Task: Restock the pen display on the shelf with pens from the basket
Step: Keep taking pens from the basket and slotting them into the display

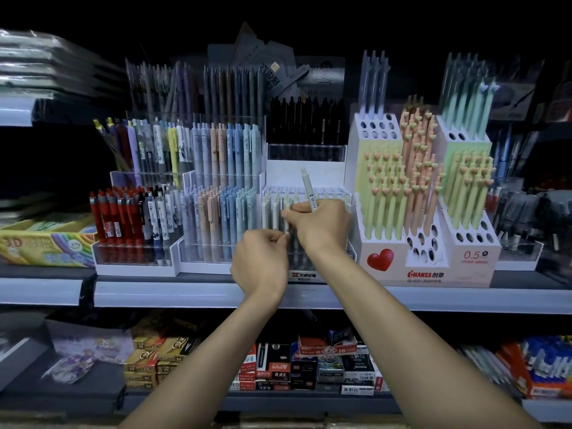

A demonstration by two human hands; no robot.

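A white stand (458,269) with a red heart (380,260) on its front is standing at the right, carrying green and peach heart-topped pens (387,193). At the left, red pens (108,218) are sitting in a clear tray (133,257), with a yellow box (46,243) lying further left. Black pens (306,122) are standing at the far back. Down below, small cartons (278,366) are lying in stacks.

Raised pen (309,188): pale grey, white barcode label. Racked pens (272,212): same pale grey. Rack (306,173): white. Left pens (108,218): red. Middle pens (223,209): pastel blue, peach. Back pens (306,122): black. Heart-topped pens (387,196): lime, peach, mint. Holder (399,246): white, red heart print. Box (37,243): yellow, rainbow print.
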